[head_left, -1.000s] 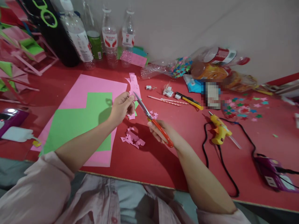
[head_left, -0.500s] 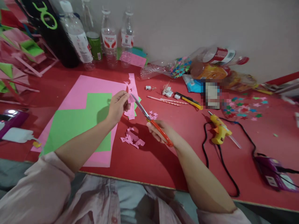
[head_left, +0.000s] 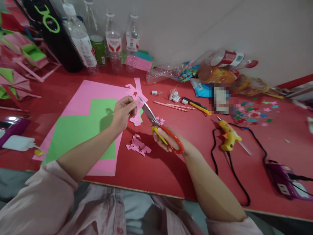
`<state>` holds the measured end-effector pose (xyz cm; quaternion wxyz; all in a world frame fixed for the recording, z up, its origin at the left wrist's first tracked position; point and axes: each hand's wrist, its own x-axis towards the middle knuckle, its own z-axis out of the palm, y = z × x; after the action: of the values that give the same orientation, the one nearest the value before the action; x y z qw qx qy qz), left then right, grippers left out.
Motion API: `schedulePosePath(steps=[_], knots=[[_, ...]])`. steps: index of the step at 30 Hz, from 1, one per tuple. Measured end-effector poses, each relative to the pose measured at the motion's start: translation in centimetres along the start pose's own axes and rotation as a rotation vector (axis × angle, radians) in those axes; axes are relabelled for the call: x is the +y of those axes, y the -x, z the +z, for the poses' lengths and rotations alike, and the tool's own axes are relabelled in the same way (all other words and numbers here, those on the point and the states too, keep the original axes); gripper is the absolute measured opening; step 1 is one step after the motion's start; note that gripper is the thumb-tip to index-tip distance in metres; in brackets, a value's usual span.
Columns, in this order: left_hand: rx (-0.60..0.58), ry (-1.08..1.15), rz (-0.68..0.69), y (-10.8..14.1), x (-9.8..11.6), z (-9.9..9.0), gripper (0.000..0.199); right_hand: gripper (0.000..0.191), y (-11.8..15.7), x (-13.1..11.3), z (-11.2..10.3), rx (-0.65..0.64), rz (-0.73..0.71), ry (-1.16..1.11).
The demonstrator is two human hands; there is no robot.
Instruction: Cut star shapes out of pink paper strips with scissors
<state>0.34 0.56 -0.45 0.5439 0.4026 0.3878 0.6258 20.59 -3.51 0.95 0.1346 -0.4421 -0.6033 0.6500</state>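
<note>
My left hand [head_left: 125, 112] pinches a small pink paper piece [head_left: 133, 92] that has a star-shaped hole in it. In my right hand [head_left: 163, 137] are scissors [head_left: 150, 114] with red and yellow handles, their blade tips at the paper's right edge. Beneath the held piece lies a pink paper strip [head_left: 137, 120] with a bit of green paper under it. Small pink cut stars [head_left: 160, 120] rest beyond my right hand. Pink paper scraps [head_left: 139, 146] lie on the red table nearer to me, between the hands.
Green paper [head_left: 85, 130] covers pink sheets [head_left: 73, 101] at left. Several bottles [head_left: 113, 42] stand along the wall. A yellow glue gun [head_left: 228, 133] with a black cord lies at right, near a yellow cutter [head_left: 199, 106], striped sticks [head_left: 171, 106] and scattered stars [head_left: 254, 112].
The held pink paper has turned so its star-shaped hole shows more clearly. The scissors' handles have spread apart, and the yellow handle now shows.
</note>
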Motion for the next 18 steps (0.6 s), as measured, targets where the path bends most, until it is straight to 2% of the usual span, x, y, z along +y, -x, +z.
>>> schedulePosePath(steps=[8, 18], knots=[[0.017, 0.017, -0.040, -0.04, -0.23, 0.26, 0.023, 0.050, -0.04, -0.32, 0.87, 0.054, -0.010, 0.009], [0.005, 0.000, -0.070, -0.16, -0.10, -0.01, 0.024, 0.050, 0.51, -0.86, 0.46, 0.040, 0.012, 0.042]])
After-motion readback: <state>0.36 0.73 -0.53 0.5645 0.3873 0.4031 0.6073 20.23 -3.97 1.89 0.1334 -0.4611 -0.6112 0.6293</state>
